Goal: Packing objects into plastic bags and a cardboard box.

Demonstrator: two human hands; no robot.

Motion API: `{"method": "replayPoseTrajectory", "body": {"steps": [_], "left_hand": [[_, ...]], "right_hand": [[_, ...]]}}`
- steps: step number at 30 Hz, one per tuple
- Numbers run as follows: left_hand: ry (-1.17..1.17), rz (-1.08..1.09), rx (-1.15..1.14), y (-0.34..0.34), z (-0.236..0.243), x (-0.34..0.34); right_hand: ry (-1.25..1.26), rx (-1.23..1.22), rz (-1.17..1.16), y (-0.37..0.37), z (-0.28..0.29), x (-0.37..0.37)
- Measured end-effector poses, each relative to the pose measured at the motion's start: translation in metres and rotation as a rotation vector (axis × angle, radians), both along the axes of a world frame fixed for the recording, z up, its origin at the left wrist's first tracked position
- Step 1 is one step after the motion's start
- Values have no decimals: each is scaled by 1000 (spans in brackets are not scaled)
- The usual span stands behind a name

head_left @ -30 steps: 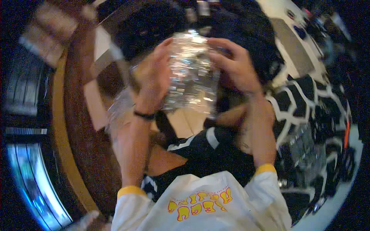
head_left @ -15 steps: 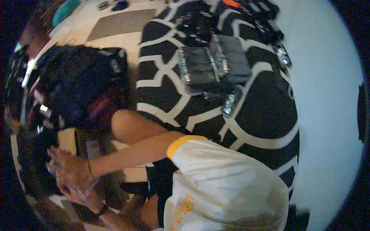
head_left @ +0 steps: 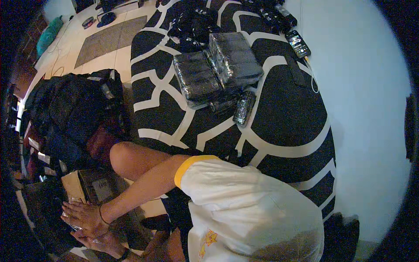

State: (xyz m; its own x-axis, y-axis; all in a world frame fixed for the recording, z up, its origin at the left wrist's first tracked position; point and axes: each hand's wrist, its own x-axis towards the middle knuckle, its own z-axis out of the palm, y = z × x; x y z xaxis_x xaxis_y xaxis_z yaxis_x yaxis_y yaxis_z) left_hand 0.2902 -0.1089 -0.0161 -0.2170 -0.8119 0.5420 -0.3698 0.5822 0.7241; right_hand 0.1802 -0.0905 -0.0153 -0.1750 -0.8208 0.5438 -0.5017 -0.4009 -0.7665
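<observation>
At the lower left, my right hand [head_left: 86,217] is open, its fingers spread and stretched out over a crinkled silver package [head_left: 72,225], which it largely covers. My left hand [head_left: 94,240] is just below it at the same package, palm partly showing, its fingers hidden. Beside both hands are an open cardboard box [head_left: 71,182] with dark flaps and a dark fabric item [head_left: 39,205].
A black-and-white patterned mattress [head_left: 288,122] holds wrapped dark bundles [head_left: 231,56], a small wrapped roll [head_left: 243,109], black clothing [head_left: 192,28] and a phone [head_left: 297,43] on a cable. A black bag [head_left: 72,100], grey mat [head_left: 111,39] and teal pillow [head_left: 50,37] lie leftward.
The view has swung to the right, bringing the mattress into the middle. The silver package, held up centrally between both hands earlier, is now low at the left under my right hand.
</observation>
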Motion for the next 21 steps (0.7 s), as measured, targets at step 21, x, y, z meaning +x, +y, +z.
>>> {"method": "replayPoseTrajectory", "body": {"steps": [21], "left_hand": [[352, -184, 424, 1, 5, -9]], "right_hand": [[-24, 96, -220, 18, 15, 35]]}}
